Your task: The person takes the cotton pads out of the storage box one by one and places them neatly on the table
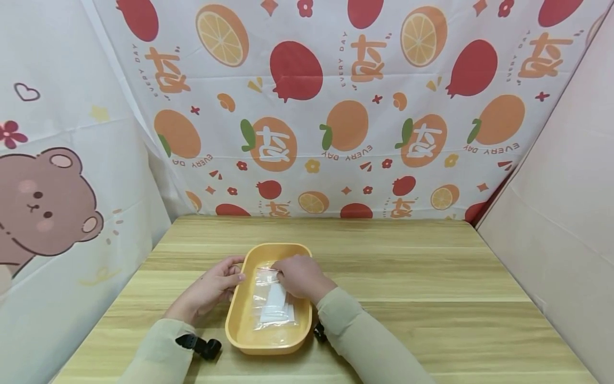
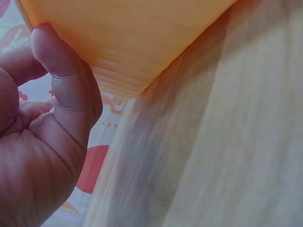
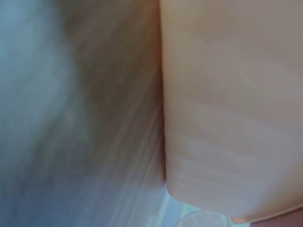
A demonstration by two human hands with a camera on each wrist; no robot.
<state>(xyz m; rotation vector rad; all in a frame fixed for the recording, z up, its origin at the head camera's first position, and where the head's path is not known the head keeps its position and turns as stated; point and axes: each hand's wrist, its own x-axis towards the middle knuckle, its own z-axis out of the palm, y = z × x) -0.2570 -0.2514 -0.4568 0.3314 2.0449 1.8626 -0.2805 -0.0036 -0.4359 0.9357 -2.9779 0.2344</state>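
Observation:
A yellow plastic tray (image 1: 233, 325) with rounded corners sits near the front of the table. Inside lie clear plastic bags (image 1: 260, 306), overlapping, with white pieces (image 1: 275, 301) in or under them. My left hand (image 1: 213, 288) holds the tray's left rim, its thumb against the outer wall; in the left wrist view the fingers (image 2: 64, 71) bend at the tray's edge. My right hand (image 1: 301, 276) reaches over the right rim and pinches the far end of a bag, where a thin red line shows. The right wrist view shows the tray's outer wall (image 3: 227, 118) but hides the fingertips.
The wood-grain table (image 1: 408, 277) stretches right and behind the tray. A fruit-patterned curtain (image 1: 307, 133) hangs along its back edge, with pale cloth (image 1: 129, 176) at the left and a white sheet (image 1: 556, 202) at the right. Black straps (image 1: 199, 345) are worn on the wrists.

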